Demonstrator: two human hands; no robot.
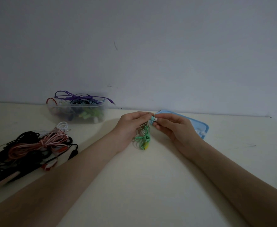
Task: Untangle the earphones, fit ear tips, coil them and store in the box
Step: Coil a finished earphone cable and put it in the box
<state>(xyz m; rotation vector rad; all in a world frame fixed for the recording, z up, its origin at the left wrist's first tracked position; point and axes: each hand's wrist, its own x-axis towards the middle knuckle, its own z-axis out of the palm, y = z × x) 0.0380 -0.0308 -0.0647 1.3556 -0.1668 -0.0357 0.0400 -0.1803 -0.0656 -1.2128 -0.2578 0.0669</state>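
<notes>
Cream table [150,185], grey wall [134,46] (scuffed)

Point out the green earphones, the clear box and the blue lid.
green earphones [144,138]: head view, on the bunched cable hanging below the hands.
clear box [101,119]: head view, on its front right wall.
blue lid [203,126]: head view, on its bare right edge.

dim room, pale scuffed wall [134,46] — cream table [134,177] against it
</notes>
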